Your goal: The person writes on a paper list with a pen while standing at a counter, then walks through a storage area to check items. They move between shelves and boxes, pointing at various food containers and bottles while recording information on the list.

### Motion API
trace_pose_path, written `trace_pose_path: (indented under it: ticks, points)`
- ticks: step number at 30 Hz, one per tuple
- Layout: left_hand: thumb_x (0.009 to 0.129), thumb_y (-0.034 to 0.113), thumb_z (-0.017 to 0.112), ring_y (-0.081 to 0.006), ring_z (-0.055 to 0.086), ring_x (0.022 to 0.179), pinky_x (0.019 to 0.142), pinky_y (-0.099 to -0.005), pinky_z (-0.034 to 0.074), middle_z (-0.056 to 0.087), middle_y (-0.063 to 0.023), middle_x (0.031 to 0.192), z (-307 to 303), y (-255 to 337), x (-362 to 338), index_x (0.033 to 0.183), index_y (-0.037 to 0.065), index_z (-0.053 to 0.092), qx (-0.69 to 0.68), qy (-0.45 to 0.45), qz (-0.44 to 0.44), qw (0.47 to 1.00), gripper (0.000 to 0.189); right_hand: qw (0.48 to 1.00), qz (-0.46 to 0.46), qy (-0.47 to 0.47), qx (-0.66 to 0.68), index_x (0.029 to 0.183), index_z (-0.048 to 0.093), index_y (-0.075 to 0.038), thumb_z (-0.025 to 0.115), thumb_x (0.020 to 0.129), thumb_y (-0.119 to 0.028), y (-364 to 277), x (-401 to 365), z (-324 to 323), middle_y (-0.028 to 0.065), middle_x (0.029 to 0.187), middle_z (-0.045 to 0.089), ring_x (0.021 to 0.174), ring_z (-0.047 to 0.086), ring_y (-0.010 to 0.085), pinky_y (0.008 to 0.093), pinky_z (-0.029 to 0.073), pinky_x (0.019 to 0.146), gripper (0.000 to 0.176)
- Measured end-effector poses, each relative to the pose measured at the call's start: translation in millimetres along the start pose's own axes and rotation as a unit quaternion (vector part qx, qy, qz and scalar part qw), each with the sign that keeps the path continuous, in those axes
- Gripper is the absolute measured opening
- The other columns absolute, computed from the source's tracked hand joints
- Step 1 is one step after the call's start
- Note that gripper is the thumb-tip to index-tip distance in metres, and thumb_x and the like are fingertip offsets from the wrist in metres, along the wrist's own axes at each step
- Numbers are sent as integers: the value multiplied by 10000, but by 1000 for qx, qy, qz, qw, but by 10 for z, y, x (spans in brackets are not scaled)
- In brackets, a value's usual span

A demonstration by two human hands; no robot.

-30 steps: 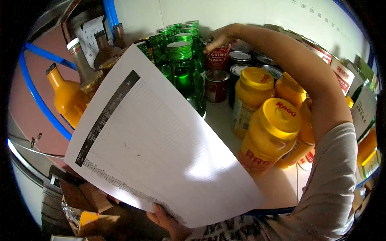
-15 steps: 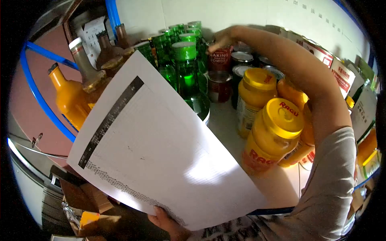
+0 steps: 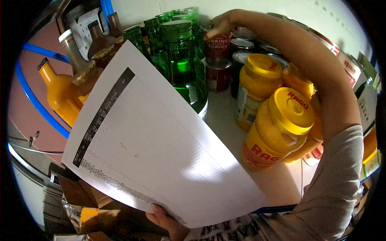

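A large printed sheet of paper point(image 3: 148, 148), with a black header band and ruled rows, slants across the middle. My left hand point(image 3: 164, 220) pinches it at the lower edge. High over the shelf my right hand point(image 3: 222, 25) reaches to the back, its fingers stretched downward at the upper left of a red baking powder can point(image 3: 218, 45). A second red can point(image 3: 218, 74) stands in front of that one. Green glass bottles point(image 3: 179, 60) are lined up left of the hand, partly hidden by the sheet. Yellow-lidded Ragu jars point(image 3: 277, 124) stand below my right forearm.
Brown-tinted bottles point(image 3: 96, 48) and an orange-yellow bottle point(image 3: 62, 94) stand at the left, beside a blue frame point(image 3: 38, 106). Dark cans point(image 3: 242, 60) sit behind the jars. Opened cardboard boxes point(image 3: 94, 197) lie low at the left. Labelled cans point(image 3: 350, 68) line the right.
The view has shifted slightly, so the bottles and jars look nearer. My right hand stays by the baking powder can, its fingers slightly higher against it. My left hand keeps hold of the sheet.
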State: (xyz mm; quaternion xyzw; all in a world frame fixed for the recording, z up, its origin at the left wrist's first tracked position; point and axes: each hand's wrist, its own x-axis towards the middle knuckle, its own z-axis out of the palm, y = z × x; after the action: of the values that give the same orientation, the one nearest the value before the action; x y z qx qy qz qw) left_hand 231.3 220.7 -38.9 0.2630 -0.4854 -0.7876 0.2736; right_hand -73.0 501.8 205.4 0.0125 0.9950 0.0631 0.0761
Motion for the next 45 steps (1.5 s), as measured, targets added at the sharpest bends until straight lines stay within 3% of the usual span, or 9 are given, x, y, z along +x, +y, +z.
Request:
trace_pose_path:
  ticks: [2,14,17,24,27,33,36,42,45]
  points:
    - [811,289,469,-236,423,883,746,-426,389,400,-140,1014,2,-13,-6,1050,45,321,-3,0,7,1000,372,999,-9,3,-46,1191,330,53,395,662,-695,5,18,-19,293,1077,445,777,555,383,405,492,600,919]
    - [807,301,460,-250,437,890,750,-427,387,406,-159,1038,15,-15,-20,1136,36,308,39,62,5,997,449,999,46,-14,-25,1260,223,15,433,634,-709,-57,-90,-41,280,1153,381,924,491,367,382,459,610,980]
    - [802,308,463,-248,450,873,736,-414,395,423,-158,1020,-11,43,-27,1127,29,324,43,68,15,997,450,995,37,19,-88,1263,232,7,400,644,-718,-153,-331,-144,250,1069,453,788,528,312,343,431,555,968]
    - [780,317,503,-223,537,741,630,-324,450,531,-150,891,-127,233,-69,1051,-32,431,28,78,67,994,447,962,-76,176,-196,1048,365,1,440,666,-516,-247,-933,-427,233,915,495,728,532,327,368,431,584,647]
    - [787,294,475,-258,447,935,765,-406,394,413,-146,1059,-286,265,-96,1162,47,303,-7,-11,15,1000,481,932,-119,246,-238,956,421,-2,457,675,-430,-259,-1107,-537,226,849,512,702,534,334,379,431,596,513]
    - [797,249,465,-247,461,909,759,-398,401,430,-149,1025,-493,417,-70,1151,14,313,23,48,-12,999,451,873,-200,369,-249,771,535,-8,492,694,-257,-420,-1591,-673,211,717,548,650,538,347,400,432,620,264]
    - [797,251,462,-247,470,871,732,-390,407,437,-147,1002,-761,329,10,1132,-11,318,-23,-20,24,999,449,848,-288,411,-172,720,565,-10,495,713,-186,-579,-1983,-696,196,674,562,621,540,342,402,434,631,190]
    - [816,288,435,-224,469,831,692,-364,407,436,-146,991,-1165,500,-164,1113,-21,328,-93,14,23,995,443,779,-385,491,65,801,549,-3,484,769,-172,-1021,-3082,-420,159,615,541,554,530,244,338,430,536,184]
    - [824,335,419,-209,488,790,660,-349,414,475,-152,927,-1599,403,-62,1044,-26,394,-220,-109,113,963,424,738,-451,458,206,832,532,-16,496,775,-177,-1164,-3548,-181,150,620,539,544,528,224,325,432,506,174]
